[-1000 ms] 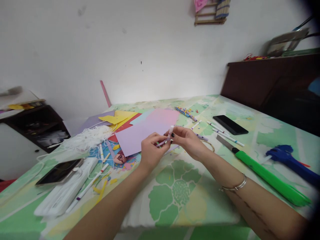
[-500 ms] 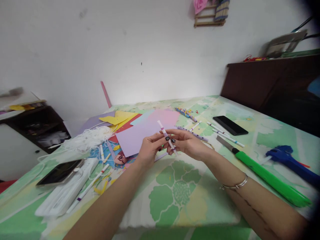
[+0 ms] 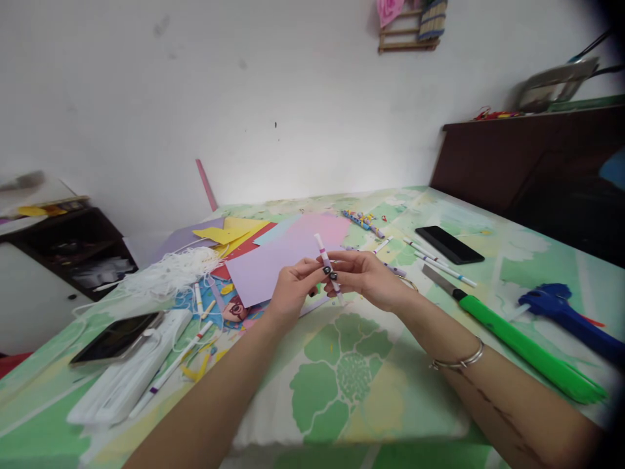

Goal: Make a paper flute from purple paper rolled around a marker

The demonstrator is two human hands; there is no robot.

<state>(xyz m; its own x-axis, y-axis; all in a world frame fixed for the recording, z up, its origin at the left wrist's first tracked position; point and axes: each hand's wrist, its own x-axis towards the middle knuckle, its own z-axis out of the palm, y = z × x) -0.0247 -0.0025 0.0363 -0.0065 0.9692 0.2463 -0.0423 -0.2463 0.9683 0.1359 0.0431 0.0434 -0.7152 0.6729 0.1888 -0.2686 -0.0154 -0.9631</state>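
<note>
Between both hands, a white felt-tip pen [image 3: 320, 245] with purple bands stands tilted over the table, a lilac section showing along its middle. My left hand [image 3: 294, 285] pinches it from the left with thumb and fingers. From the right, my right hand [image 3: 370, 280] closes on the same pen, the two thumbs side by side. The fingers hide part of the barrel. Just below the hands lies a thin lilac paper strip [image 3: 314, 306]. A lilac paper sheet [image 3: 261, 270] lies behind my left hand.
To the right are a green-handled knife [image 3: 527, 345], blue scissors [image 3: 556, 303], a black phone [image 3: 449, 244] and several pens [image 3: 446, 268]. On the left lie tangled white string [image 3: 168, 273], another phone [image 3: 117, 337] and a white power strip [image 3: 131, 384]. Decorated sticks [image 3: 364, 223] lie at the back.
The pen has shifted slightly right and stands a little more upright. Both hands keep their hold, with the fingers moved slightly along it.
</note>
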